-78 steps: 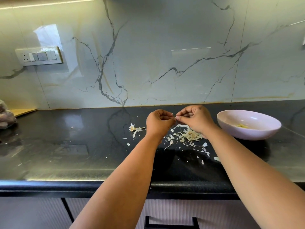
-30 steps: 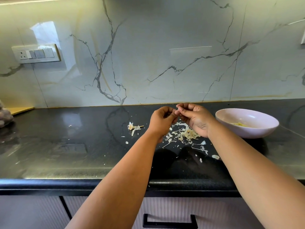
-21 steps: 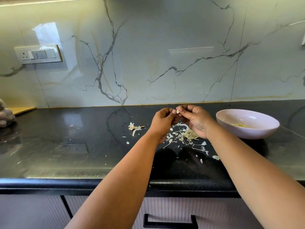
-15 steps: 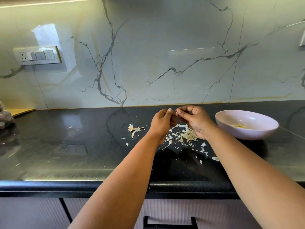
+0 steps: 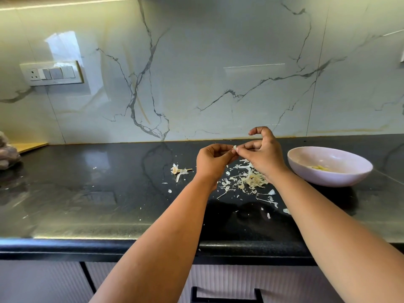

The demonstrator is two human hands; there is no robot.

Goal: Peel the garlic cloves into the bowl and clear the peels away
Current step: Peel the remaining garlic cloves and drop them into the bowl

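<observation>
left hand (image 5: 213, 161) and right hand (image 5: 261, 156) pinch small pale garlic clove (image 5: 235, 147) | few peeled pieces in round pinkish bowl (image 5: 358, 171) | papery peels (image 5: 249, 179) uncleared on black surface (image 5: 87, 193)

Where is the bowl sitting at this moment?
In the head view, the bowl sits on the black counter at the right, just beyond the right hand and beside the pile of garlic peels.
</observation>
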